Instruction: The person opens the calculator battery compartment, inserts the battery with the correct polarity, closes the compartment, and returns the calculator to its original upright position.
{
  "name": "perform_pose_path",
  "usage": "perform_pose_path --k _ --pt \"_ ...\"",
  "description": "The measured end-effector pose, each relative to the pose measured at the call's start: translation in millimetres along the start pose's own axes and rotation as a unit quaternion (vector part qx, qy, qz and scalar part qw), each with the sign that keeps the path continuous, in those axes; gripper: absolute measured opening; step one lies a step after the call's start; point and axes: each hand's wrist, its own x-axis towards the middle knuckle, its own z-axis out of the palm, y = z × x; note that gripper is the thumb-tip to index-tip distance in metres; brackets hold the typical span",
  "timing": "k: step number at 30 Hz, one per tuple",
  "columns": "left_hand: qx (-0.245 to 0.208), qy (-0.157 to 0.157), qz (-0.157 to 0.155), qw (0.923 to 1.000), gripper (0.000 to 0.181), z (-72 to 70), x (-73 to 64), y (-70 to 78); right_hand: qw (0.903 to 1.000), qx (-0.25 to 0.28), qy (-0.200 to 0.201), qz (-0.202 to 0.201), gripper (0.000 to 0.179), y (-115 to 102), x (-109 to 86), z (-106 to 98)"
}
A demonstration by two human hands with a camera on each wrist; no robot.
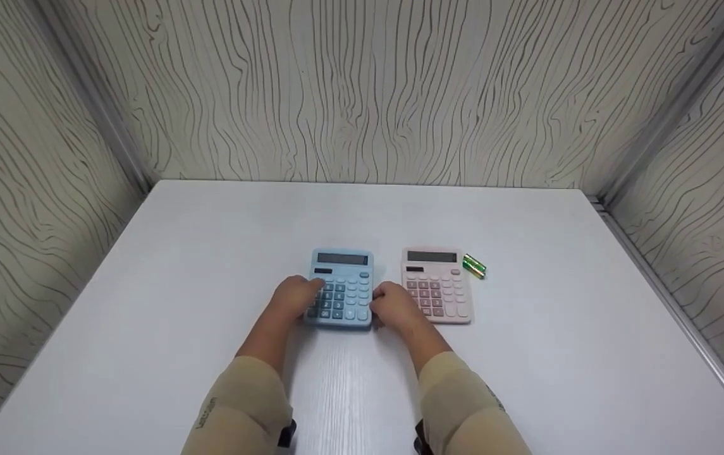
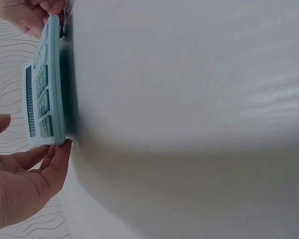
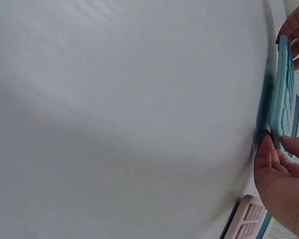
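Observation:
A light blue calculator [image 1: 343,287] is between both hands, its screen facing up and away. Its near edge [image 2: 57,79] looks slightly raised, with a dark shadow beneath. My left hand [image 1: 295,297] holds the left side, fingertips at the lower edge; its thumb [image 2: 0,123] stands over the keys, apart from them in the left wrist view. On the right side, my right hand [image 3: 284,179] pinches the edge, thumb on top and fingers below. A pink calculator [image 1: 436,284] lies flat just right of that hand, which overlaps its left edge in the head view.
Two green and gold batteries [image 1: 474,266] lie side by side at the pink calculator's upper right corner. Everything rests on a white table [image 1: 210,240], with wood-pattern panels [image 1: 362,95] behind it and at both sides.

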Motion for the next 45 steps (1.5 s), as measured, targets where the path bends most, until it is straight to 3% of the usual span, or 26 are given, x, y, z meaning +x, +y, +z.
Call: perform_pose_path --k 6,15,25,31,37,45 --pt "-0.007 0.005 0.013 0.9999 0.058 -5.5 -5.2 10.5 0.9996 0.022 0.014 -0.013 0.021 -6 -0.6 -10" --pt "-0.031 0.015 0.038 0.9987 0.051 -9.6 -13.0 25.9 0.9948 0.1 0.017 -0.012 0.02 -11 -2.9 -31" --pt "-0.115 0.014 0.073 0.9906 0.032 -6.4 -18.3 27.7 0.9911 0.129 0.013 -0.03 0.018 -11 -10.4 -50" --pt "-0.169 -0.004 0.073 0.983 0.032 -8.0 -19.8 31.5 0.9904 0.136 0.013 -0.022 0.02 -8 -17.0 -58" --pt "-0.211 -0.034 0.069 0.9744 0.035 -7.8 -20.9 35.3 0.9898 0.136 0.011 -0.04 0.018 -5 -21.8 -68" --pt "-0.219 -0.088 0.078 0.9686 0.041 -2.1 -23.8 33.4 0.9859 0.151 -0.031 -0.065 0.019 11 -22.1 -81"
